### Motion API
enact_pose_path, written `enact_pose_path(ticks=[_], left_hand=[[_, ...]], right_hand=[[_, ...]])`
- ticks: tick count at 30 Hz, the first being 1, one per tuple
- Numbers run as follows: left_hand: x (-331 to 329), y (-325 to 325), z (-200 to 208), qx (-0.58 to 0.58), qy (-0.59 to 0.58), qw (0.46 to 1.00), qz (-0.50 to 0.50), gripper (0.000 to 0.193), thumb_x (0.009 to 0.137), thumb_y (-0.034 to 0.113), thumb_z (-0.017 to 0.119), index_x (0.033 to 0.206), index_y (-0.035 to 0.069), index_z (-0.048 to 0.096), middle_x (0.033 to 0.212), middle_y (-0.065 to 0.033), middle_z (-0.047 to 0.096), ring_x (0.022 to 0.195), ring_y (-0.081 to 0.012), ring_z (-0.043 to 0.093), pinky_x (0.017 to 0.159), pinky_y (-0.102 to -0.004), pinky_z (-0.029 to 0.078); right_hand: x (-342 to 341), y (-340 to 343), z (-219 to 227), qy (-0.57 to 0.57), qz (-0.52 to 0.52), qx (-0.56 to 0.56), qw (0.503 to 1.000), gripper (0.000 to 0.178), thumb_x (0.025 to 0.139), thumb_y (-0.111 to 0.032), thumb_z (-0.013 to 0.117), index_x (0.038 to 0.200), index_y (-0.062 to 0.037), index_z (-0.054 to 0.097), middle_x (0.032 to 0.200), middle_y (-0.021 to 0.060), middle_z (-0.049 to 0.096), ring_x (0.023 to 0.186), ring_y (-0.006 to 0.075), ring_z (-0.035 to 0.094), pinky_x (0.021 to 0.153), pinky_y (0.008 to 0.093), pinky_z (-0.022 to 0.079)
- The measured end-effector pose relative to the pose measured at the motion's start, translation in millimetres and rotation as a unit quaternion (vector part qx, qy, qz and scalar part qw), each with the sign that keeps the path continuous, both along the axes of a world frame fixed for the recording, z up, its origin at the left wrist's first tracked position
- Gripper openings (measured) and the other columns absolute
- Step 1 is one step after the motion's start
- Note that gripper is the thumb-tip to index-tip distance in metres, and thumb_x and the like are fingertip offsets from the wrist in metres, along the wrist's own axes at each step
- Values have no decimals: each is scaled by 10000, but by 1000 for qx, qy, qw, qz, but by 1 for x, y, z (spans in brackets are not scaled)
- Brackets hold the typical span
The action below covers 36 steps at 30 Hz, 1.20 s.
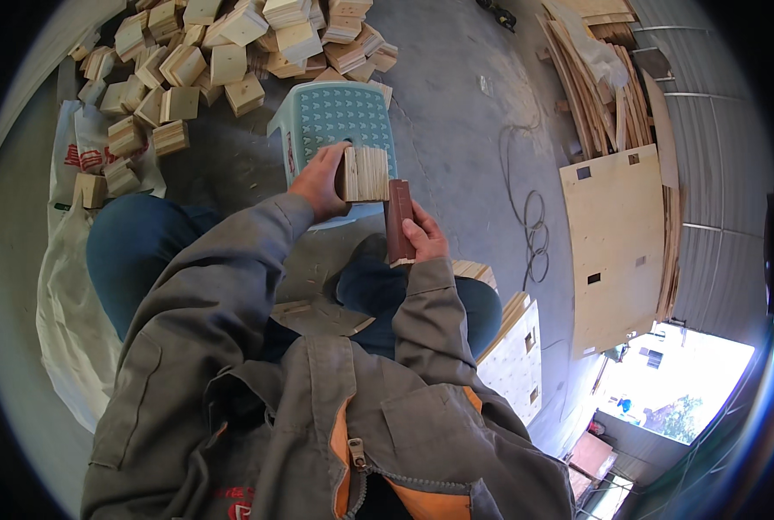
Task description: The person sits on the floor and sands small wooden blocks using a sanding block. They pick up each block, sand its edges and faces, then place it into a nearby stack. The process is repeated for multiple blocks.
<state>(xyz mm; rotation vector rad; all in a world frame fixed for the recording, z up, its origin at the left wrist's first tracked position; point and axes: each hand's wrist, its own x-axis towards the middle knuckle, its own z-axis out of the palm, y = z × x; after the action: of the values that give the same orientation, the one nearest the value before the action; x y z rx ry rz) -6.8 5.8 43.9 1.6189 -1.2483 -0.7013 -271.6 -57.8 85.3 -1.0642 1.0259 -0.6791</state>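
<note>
My left hand (320, 180) is closed on a stack of small plywood pieces (367, 175), gripping it from the left side above a light blue plastic stool (339, 108). The layered edges of the stack face up. In my right hand (425, 234) is a long reddish-brown sanding block (398, 217), apparently sandpaper wrapped round wood, with pale wood showing at its near end. The block stands upright against the right edge of the stack, touching or nearly touching it. My left fingertips are partly hidden behind the stack.
A heap of plywood blocks (228, 65) lies on the floor beyond the stool. A white woven sack (75, 286) is at the left. Plywood sheets (617, 251) lean along the right wall, and a cable (534, 230) lies coiled on the floor. My knees flank the work.
</note>
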Motion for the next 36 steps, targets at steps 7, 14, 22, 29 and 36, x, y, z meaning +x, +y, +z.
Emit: enact_pose_path(ticks=[7, 14, 22, 29, 36], left_hand=[[0, 4, -1, -2, 16, 1000, -5, 974, 669, 129, 875, 1531, 63, 424, 1475, -217, 523, 1378, -434, 534, 1160, -437, 479], [-2, 1, -7, -13, 27, 1000, -10, 989, 657, 90, 866, 1541, 88, 422, 1466, -206, 529, 1379, -424, 540, 1155, -449, 482], [-6, -2, -5, 9, 2, 1000, -4, 1017, 657, 147, 918, 1546, 96, 426, 1460, -200, 533, 1389, -401, 534, 1151, -438, 481], [-2, -7, -21, 8, 11, 1000, 7, 1049, 671, 213, 948, 1565, 89, 414, 1473, -195, 523, 1397, -361, 534, 1133, -439, 495], [-4, -13, -40, 2, 75, 997, -13, 1109, 657, 129, 950, 1593, 67, 360, 1517, -161, 467, 1390, -294, 547, 1134, -417, 524]], right_hand=[[50, -39, 1, -31, -6, 33, 999, 467, 1012, -94, 684, 1465, 4, 625, 1322, 111, 714, 1108, 176, 709, 964, 314, 579], [102, -120, -9, -31, 42, 47, 998, 460, 999, -144, 734, 1440, -36, 664, 1303, 101, 729, 1095, 174, 716, 946, 318, 592], [48, -62, -27, -35, -4, 77, 996, 482, 996, -145, 754, 1451, -24, 654, 1300, 106, 730, 1110, 170, 708, 961, 313, 583], [5, 4, -13, -48, -31, 128, 990, 486, 995, -142, 767, 1456, -32, 657, 1267, 85, 735, 1071, 151, 697, 941, 291, 567], [23, -26, -21, -21, -4, 87, 996, 491, 942, -168, 772, 1398, -4, 694, 1172, 98, 763, 972, 143, 708, 870, 274, 560]])
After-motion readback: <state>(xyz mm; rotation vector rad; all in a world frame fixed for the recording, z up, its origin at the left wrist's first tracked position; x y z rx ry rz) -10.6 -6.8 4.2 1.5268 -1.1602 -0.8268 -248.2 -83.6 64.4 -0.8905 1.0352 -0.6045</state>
